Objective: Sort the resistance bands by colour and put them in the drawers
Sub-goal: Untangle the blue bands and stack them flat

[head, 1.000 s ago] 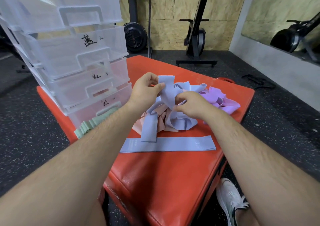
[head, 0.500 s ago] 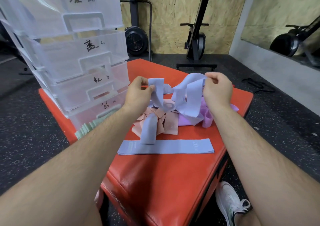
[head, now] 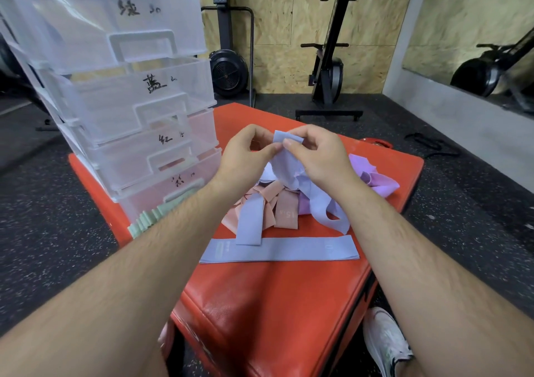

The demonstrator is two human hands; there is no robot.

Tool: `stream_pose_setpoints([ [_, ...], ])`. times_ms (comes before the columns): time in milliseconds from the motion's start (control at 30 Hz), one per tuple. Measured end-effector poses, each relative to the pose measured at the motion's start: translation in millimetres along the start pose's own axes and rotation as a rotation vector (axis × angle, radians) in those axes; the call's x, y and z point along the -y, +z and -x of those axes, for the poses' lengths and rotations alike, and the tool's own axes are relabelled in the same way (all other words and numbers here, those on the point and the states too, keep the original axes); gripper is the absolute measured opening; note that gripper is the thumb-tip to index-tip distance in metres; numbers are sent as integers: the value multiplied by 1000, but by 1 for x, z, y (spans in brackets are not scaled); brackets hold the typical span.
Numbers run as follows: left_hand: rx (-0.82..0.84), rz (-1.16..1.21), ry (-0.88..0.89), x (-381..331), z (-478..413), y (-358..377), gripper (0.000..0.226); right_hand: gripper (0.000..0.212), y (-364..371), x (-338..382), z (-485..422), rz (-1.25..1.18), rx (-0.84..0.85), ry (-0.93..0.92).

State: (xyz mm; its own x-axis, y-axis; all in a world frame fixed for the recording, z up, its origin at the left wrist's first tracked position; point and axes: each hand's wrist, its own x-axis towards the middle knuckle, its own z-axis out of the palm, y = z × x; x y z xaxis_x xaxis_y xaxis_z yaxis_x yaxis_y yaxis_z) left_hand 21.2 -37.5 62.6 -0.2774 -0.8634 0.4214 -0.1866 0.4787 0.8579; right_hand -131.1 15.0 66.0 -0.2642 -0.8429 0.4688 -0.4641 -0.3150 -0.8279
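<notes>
My left hand and my right hand meet above the pile, both pinching the top of a bunch of blue bands that droops down to the mat. One end of a blue band hangs over a flat blue band laid across the red mat. Pink bands lie under my hands, purple bands to the right. Green bands are stacked by the bottom drawer. The clear drawer unit stands at the left, with handwritten labels.
Gym machines stand against the wooden back wall. A mirror is on the right. My white shoe rests on the dark speckled floor beside the mat. A black cable lies on the floor.
My hands had pulled apart, stretching the blue bands wide. They have now come together again at the top of the bunch, and the bands hang bunched below.
</notes>
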Motion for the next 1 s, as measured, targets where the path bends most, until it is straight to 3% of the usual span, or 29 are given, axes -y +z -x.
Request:
stream_pose_setpoints([
  [133, -106, 25, -6, -8, -1, -5, 25, 5, -4, 9, 2, 22, -163, -80],
  [233, 39, 206, -118, -23, 3, -2, 42, 2, -3, 17, 5, 74, -204, -184],
  [300, 101, 288, -182, -28, 6, 2, 39, 5, 1, 21, 9, 106, -129, -228],
  [400, 34, 176, -195, -27, 6, 0, 27, 11, 2, 19, 15, 57, 57, -138],
  [533, 51, -144, -4, -18, 9, -17, 18, 25, -6, 16, 11, 11, 35, -62],
  [633, 117, -185, 84, -15, 13, -24, 14, 42, -3, 16, 7, 103, 241, -70],
  [700, 119, -166, 104, -14, 14, -27, 13, 31, 6, 13, 6, 75, 339, -42],
  [800, 58, -171, 94, -11, 15, -30, 13, 9, 16, 11, 5, 47, 324, -12],
  [1000, -107, -51, 88, -13, 6, -45, 14, 31, 13, -6, 2, 392, 320, 17],
])
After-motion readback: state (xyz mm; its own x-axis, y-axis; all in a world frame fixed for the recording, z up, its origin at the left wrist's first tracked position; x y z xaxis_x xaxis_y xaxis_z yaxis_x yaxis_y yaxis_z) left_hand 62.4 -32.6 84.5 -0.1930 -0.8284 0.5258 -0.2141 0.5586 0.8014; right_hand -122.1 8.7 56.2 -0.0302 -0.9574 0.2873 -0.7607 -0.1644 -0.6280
